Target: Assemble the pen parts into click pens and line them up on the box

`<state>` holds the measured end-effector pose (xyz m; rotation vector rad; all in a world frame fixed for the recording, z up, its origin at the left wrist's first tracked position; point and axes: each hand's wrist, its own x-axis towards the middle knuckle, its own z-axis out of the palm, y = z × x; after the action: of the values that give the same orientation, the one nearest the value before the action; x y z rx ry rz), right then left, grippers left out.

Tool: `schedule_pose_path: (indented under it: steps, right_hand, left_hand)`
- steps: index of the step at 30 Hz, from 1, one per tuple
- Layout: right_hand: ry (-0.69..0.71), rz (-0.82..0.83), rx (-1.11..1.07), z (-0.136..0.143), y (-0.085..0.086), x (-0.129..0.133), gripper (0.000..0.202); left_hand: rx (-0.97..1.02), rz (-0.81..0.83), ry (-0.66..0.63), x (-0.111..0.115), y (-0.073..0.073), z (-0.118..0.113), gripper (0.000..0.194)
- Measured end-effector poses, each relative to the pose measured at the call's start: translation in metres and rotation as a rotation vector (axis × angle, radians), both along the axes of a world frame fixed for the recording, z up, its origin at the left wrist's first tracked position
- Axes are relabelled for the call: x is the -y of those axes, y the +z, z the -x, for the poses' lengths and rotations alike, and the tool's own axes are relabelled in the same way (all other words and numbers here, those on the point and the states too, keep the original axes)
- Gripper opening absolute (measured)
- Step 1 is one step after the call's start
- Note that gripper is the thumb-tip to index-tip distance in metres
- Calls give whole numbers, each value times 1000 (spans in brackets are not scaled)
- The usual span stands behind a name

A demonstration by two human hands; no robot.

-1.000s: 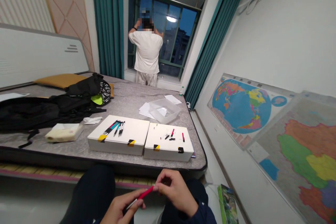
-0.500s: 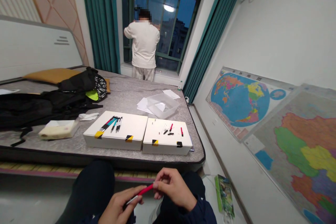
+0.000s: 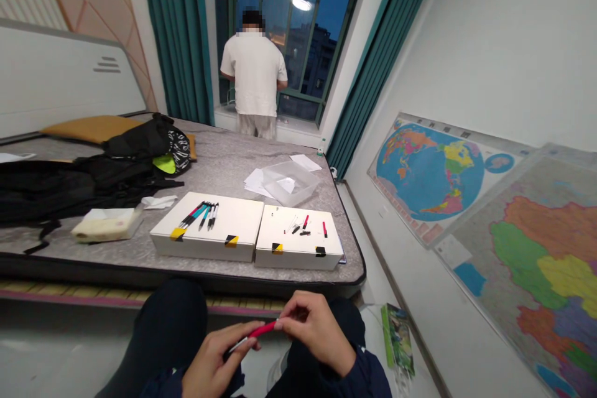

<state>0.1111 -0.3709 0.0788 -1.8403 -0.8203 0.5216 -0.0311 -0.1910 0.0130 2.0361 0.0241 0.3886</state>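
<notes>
At near centre, the left hand (image 3: 215,353) pinches a red pen (image 3: 265,329) between thumb and fingers, the right hand (image 3: 318,331) pinches its right end with fingertips, and at right a world map (image 3: 420,180) bears a heading (image 3: 451,129) too small to read.
</notes>
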Motion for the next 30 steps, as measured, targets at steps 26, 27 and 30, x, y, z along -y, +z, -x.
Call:
schedule_pose_path:
  steps: [26, 27, 30]
  right_hand:
    - [162, -244, -712, 17, -35, -27, 55]
    - [160, -245, -685, 16, -37, -29, 54]
    - [177, -186, -565, -1, -38, -33, 54]
  left_hand:
    - [26, 43, 16, 10, 17, 6, 31]
    - [10, 70, -2, 10, 20, 5, 31]
    - [-31, 149, -22, 9, 25, 2, 32]
